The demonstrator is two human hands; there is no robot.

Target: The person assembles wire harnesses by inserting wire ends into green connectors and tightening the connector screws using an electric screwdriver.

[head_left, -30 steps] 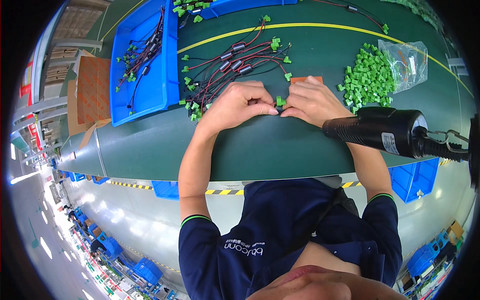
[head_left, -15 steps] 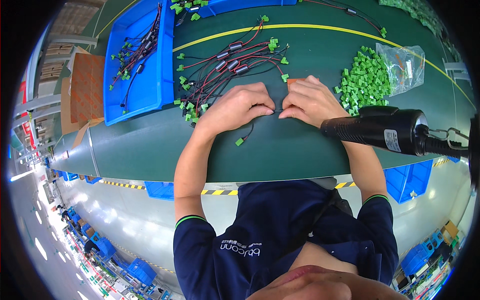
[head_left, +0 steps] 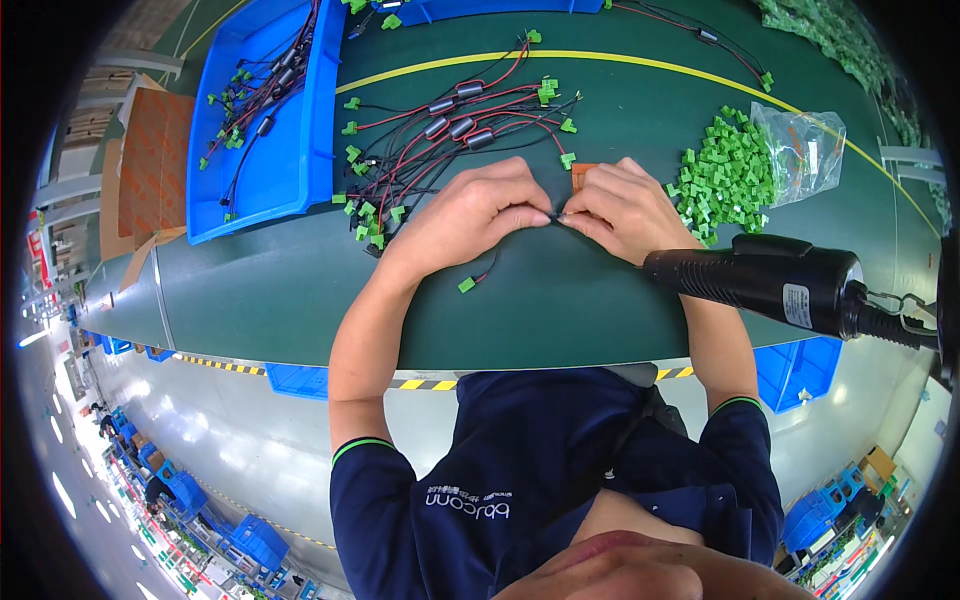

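Item: thin wire (head_left: 487,270), black and red, ending in a small green plug (head_left: 466,285) lying on the green table (head_left: 300,290) just below my left fingers.

Left hand (head_left: 470,215) and right hand (head_left: 625,210): fingertips meet, pinching the wire's upper end between them.

Risk, as I judge it: the fine wire could slip from the pinch, or snag the bundle of wires (head_left: 440,140) just beyond my left knuckles.

Green plug pile (head_left: 725,175) beside my right fingers; black tool (head_left: 770,280) near that wrist.
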